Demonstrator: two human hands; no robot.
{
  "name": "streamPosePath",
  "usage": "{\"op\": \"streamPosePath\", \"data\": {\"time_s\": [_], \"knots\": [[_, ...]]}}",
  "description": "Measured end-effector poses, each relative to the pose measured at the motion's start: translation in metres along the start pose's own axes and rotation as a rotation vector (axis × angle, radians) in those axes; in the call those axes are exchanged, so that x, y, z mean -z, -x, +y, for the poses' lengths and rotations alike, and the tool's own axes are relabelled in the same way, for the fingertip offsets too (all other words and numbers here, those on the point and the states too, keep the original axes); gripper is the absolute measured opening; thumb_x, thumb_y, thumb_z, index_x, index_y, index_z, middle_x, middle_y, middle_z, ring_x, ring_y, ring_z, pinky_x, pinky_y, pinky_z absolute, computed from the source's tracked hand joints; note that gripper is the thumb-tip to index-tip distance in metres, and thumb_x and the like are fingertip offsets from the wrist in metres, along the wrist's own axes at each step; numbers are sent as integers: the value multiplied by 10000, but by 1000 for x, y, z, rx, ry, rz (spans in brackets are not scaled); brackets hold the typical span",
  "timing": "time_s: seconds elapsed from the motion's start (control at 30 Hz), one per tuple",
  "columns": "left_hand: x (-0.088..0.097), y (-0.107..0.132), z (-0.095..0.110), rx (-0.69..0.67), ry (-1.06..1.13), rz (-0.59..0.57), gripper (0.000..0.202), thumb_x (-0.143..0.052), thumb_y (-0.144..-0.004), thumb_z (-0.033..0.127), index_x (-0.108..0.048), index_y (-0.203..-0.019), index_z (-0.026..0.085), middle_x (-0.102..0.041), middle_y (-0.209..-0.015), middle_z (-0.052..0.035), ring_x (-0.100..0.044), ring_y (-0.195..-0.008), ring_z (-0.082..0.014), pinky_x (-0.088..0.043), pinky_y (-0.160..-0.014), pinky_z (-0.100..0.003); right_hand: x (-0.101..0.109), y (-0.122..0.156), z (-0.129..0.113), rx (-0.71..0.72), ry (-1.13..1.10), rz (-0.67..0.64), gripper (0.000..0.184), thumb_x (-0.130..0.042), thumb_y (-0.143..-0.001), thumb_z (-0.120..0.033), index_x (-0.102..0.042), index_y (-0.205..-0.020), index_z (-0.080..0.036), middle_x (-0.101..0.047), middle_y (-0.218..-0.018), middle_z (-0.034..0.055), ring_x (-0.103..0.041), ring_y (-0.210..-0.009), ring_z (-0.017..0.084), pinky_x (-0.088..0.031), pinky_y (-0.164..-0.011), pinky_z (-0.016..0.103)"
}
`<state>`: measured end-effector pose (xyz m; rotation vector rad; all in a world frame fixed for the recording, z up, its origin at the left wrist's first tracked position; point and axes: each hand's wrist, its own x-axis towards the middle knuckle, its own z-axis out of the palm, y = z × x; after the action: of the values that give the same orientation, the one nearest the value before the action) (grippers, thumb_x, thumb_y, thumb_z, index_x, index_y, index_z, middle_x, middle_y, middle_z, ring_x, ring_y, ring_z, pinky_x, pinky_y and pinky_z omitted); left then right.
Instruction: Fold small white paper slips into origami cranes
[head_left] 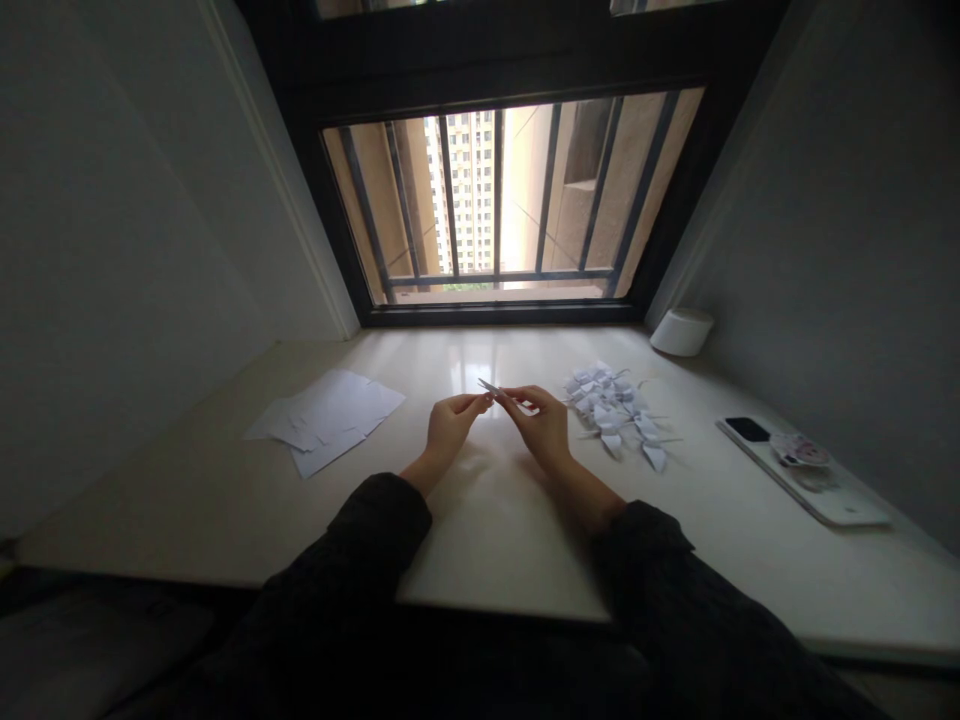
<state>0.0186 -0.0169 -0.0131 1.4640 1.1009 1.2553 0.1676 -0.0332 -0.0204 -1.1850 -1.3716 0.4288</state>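
Note:
Between my two hands is a small, narrow piece of folded paper (pixel 488 386), with a pointed end sticking up to the left. My left hand (pixel 452 425) pinches its lower part between thumb and finger. My right hand (pixel 543 422) grips it from the other side, fingertips meeting those of the left. Much of the paper is hidden behind the fingers. Close to my right hand lies a pile of folded paper cranes (pixel 606 405), white with pointed wings and tails. Farther off on the left is a loose stack of white paper sheets (pixel 341 415).
All this lies on a pale, glossy sill-like surface (pixel 499 540) with a front edge near me. A phone (pixel 806 475) with a round grip lies at the right, and a white cup-like object (pixel 681 331) stands by the right wall. A barred window (pixel 495 315) is ahead.

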Motion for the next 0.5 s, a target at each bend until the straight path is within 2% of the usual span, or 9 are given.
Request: {"op": "streamPosePath", "data": {"time_s": [0.1, 0.2, 0.27, 0.4, 0.5], "knots": [[-1, 1, 3, -7, 34, 3, 372, -636, -725, 497, -735, -862, 166, -720, -842, -85, -646, -851, -223, -453, -806, -346, 0, 1, -1, 195, 133, -28, 190, -630, -793, -368, -725, -943, -301, -661, -871, 49, -560, -835, 210, -450, -770, 360], [-1, 0, 5, 0, 79, 40, 370, -640, -722, 499, -735, -851, 165, -718, -815, -78, -648, -829, -221, -463, -787, -344, -1, 2, -2, 298, 184, -92, 278, -673, -760, -367, -695, -1034, -322, -623, -935, 60, -525, -877, 226, -453, -794, 379], [1, -2, 5, 13, 102, 69, 368, -645, -719, 498, -732, -848, 165, -715, -800, -73, -648, -810, -213, -468, -779, -340, -2, 2, -4, 321, 162, -137, 316, -655, -778, -360, -667, -1092, -326, -609, -960, 62, -516, -905, 228, -451, -819, 384], [5, -6, 2, 16, 123, 101, 379, -633, -726, 508, -727, -847, 162, -711, -791, -67, -650, -771, -201, -476, -768, -338, 0, -1, -5, 311, 80, -216, 299, -502, -876, -261, -642, -1130, -336, -605, -964, 55, -527, -944, 220, -435, -870, 401], [7, -8, 0, -14, 103, 98, 373, -636, -719, 511, -730, -825, 166, -709, -769, -59, -649, -751, -199, -479, -758, -330, 3, -4, -2, 325, 45, -251, 315, -516, -853, -209, -652, -1109, -332, -604, -984, 52, -534, -962, 221, -427, -890, 412]]}}
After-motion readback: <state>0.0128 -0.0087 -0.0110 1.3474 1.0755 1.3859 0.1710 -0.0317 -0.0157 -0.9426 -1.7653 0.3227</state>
